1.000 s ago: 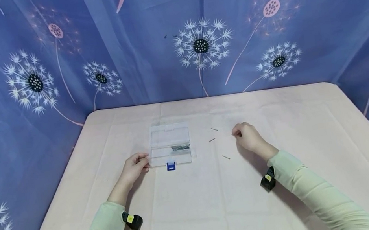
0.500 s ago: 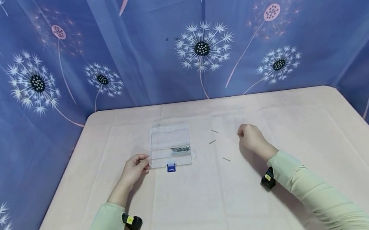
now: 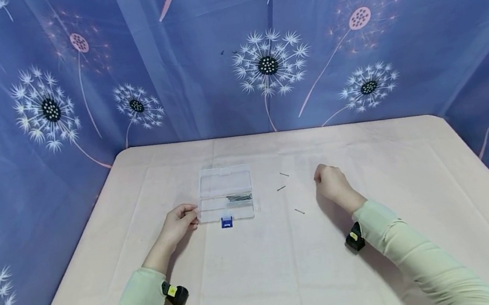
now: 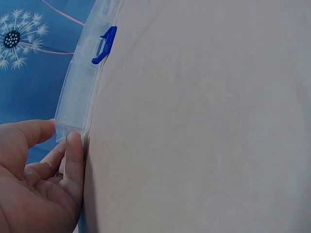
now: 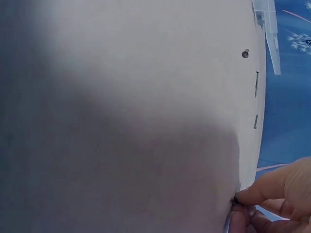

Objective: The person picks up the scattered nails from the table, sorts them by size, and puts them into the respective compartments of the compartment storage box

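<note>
Clearly, both hands are busy at the tbl (image 3: 249,278). The left hand (image 3: 177,226) has hold of the clear plastic box (image 3: 213,216) by its left end: fingers partly bent, a fingertip at the top edge & another at the front corner, w/ little gap btwn hand and box. The box sits flat, left of ctr, w/ its lid (image 3: 225,180) swung open to the far side & a blue latch (image 3: 227,222) on the near edge. A bundle of thin metal screws (image 3: 239,197) lies inside, in the right-hand part, roughly lengthwise.

The right hand (image 3: 332,182), well to the right of the box, is nearly closed: fingers curled, thumb & fingertips pinching a small dark pc (image 5: 235,199). Most of it's hidden, so can't tell its full shape.

Btwn box and right hand, 3 loose screws lie apart on the cloth: the far screw (image 3: 284,174), the middle screw (image 3: 281,188) just nearer, and the near screw (image 3: 299,211) closest to the person. The right wrist view shows them in a rough line.

Both arms wear pale green sleeves (image 3: 410,243), w/ a black wrist unit (image 3: 355,237) at each cuff. Behind the tbl hangs a blue curtain (image 3: 191,49) w/ dandelion print.
</note>
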Motion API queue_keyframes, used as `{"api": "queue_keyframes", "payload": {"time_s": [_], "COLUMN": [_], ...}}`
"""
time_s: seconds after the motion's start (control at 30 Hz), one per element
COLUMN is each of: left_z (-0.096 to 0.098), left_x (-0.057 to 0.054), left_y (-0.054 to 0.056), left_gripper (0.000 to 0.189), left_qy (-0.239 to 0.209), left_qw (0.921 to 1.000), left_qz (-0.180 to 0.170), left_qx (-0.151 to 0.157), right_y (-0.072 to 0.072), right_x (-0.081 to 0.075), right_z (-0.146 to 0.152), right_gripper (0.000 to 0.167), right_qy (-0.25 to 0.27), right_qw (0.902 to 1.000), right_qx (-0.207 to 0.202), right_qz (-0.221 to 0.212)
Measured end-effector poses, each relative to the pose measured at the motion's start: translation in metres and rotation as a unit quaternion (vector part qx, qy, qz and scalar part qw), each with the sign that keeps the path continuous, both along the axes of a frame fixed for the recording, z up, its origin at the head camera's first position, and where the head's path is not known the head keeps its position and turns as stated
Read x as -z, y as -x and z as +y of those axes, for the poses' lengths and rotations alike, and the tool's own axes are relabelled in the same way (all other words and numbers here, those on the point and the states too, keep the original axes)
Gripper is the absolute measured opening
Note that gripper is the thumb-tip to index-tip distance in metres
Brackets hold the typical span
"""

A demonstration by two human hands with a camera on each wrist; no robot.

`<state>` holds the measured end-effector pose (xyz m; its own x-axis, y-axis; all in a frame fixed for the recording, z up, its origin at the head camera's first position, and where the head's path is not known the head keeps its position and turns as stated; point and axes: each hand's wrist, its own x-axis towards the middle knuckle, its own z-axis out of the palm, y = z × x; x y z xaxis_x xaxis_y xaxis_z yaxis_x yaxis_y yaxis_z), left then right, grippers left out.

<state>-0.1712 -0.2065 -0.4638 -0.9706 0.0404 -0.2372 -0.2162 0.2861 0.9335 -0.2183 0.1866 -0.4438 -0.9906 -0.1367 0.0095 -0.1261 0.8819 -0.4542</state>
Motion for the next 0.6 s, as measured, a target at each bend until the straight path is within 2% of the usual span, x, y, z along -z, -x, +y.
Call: {"api": "queue_keyframes", "payload": {"time_s": [0.33, 0.6], "left_z": [-0.0014, -0.0006], "left_x": [0.0015, -0.0015], "left_y": [-0.0002, -0.0014], "left_gripper": [0.034, 0.035], "left_qy": [-0.003, -0.003], "left_qw": [1.0000, 1.0000], "left_qz": [0.000, 0.000], "left_qx": [0.001, 0.000], "right_y": [0.0005, -0.0007], "right_x": [0.0005, -0.0012], "right_z": [-0.0019, -0.0015], "right_gripper": [0.016, 0.016], "right_qy": [-0.002, 0.054], "right_qw": [0.9998, 0.9975], "right_qx": [-0.006, -0.007], "right_qz": [-0.018, -0.045]}}
